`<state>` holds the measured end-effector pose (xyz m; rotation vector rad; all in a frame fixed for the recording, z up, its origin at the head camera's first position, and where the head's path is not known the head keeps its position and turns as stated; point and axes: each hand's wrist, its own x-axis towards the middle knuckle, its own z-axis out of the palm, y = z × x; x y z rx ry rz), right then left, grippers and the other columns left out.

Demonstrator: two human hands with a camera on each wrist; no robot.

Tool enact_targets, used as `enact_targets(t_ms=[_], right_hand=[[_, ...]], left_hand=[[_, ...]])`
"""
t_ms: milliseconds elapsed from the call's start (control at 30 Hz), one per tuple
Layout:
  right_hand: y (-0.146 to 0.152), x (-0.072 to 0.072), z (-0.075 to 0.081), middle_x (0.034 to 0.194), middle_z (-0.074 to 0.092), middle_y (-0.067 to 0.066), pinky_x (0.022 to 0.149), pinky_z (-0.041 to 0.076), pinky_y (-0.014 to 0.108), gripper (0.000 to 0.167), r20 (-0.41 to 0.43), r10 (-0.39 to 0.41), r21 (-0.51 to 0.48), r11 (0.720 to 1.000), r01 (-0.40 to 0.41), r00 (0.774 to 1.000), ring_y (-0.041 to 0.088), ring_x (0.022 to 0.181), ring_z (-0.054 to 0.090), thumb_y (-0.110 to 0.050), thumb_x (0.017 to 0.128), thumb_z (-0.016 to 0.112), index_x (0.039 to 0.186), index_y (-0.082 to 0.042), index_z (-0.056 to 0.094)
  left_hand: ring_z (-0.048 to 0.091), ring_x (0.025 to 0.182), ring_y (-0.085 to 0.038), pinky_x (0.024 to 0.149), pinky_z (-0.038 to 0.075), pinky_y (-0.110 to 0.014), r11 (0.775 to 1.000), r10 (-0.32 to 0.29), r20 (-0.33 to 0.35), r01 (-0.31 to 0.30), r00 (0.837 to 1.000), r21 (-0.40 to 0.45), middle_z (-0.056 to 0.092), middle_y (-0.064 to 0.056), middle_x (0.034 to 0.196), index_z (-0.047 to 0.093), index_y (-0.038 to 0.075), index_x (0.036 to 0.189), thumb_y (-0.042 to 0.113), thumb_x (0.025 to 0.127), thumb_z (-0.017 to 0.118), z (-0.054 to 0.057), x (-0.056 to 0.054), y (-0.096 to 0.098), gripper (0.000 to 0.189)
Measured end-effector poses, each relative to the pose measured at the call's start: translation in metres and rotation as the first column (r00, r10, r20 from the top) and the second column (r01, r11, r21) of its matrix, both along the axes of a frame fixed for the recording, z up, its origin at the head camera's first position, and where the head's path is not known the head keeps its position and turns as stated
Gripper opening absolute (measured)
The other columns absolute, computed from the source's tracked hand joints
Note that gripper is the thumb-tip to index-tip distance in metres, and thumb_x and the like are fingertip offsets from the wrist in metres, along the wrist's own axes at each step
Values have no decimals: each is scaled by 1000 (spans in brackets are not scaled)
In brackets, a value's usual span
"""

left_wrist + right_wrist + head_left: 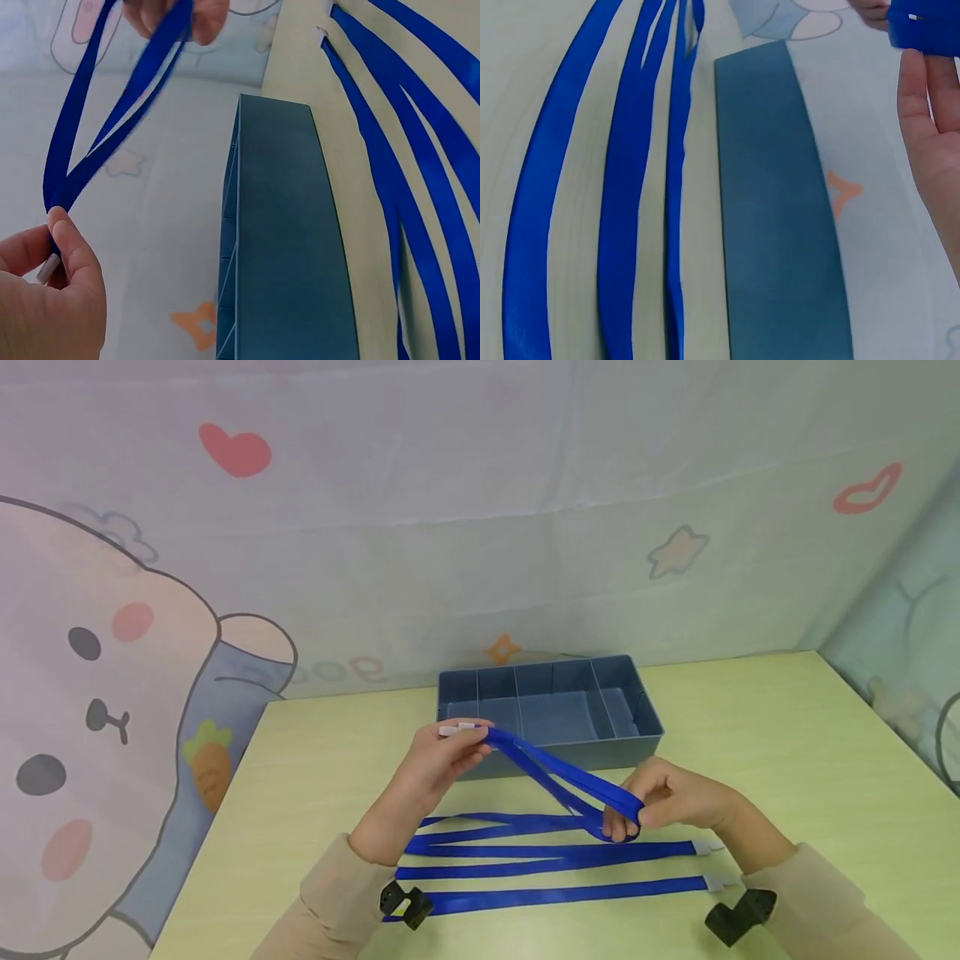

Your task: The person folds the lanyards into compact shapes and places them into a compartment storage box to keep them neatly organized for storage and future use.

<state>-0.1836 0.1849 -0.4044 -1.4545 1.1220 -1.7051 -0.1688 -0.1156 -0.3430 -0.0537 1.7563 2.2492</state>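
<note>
A blue lanyard [603, 790] is stretched between my two hands above the table. My left hand [431, 764] pinches it between thumb and fingers close to its white end fitting [459, 728]. At the other end, my right hand [686, 797] grips the looped strap, lower and to the right. In the left wrist view the strap [71, 142] runs up from the left fingertips to the right hand. Several more blue lanyards [577, 892] lie side by side on the table below, their white fittings [716, 882] toward the right.
Behind the hands, a blue-grey divided tray [585, 753] stands on the pale yellow table [765, 743]. Its visible compartments hold nothing. A printed cloth [450, 527] with a cartoon figure and hearts hangs behind the table. A dark cable [943, 735] shows at far right.
</note>
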Motion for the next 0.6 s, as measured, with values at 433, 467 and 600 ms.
enact_targets(t_ms=[433,467,600], right_hand=[[8,1,7,109,67,3,95,44,38,27,20,-33,-164,986,36,999,24,109,58,0,98,39,111,-2,63],[10,1,5,108,67,3,97,43,38,28,34,-54,-166,984,59,998,24,109,58,0,98,39,111,-2,63],[18,1,3,103,68,1,98,43,34,28,95,-189,-127,972,200,977,21,110,59,3,98,39,109,-5,64]], left_hand=[[64,67,-7,68,52,-15,998,-57,31,57,998,-7,61,-4,79,52,-16,116,1,92,56,-13,-1,-9,31],[64,67,-7,68,52,-15,998,-58,36,59,998,-11,61,-4,79,52,-16,117,1,91,56,-14,0,-9,31],[63,67,-7,67,52,-14,998,-59,45,60,997,-30,61,-5,80,51,-16,118,2,91,57,-16,1,-11,33]])
